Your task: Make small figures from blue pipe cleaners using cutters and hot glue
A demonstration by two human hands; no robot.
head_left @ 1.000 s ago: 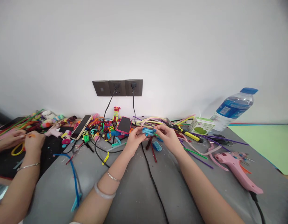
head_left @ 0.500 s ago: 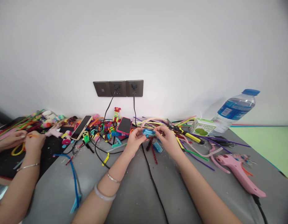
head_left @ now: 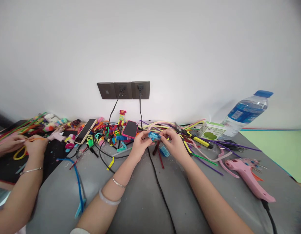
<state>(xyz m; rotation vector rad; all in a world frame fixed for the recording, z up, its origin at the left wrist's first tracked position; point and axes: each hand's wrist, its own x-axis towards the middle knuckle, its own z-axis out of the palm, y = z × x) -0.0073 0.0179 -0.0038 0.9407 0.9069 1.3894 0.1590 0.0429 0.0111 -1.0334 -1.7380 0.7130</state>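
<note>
Between my two hands, above the middle of the grey table, is a small bundle of bent blue pipe cleaners. My left hand pinches its left end, fingers closed. The right end is gripped by the fingertips of my right hand. Just below my right hand lies a second blue pipe cleaner bundle. Dark red pipe cleaner pieces rest beside it. The fingers partly cover the held bundle, so its exact shape is hard to make out.
A pink glue gun, a juice box and a water bottle stand or lie to the right. Yellow-handled pliers, phones and black cables lie around. At left, a co-worker's hands hold an orange strip.
My hands stay on the blue bundle, which has turned slightly and sits a little higher in view. The co-worker's hands at left have shifted slightly with the orange strip.
</note>
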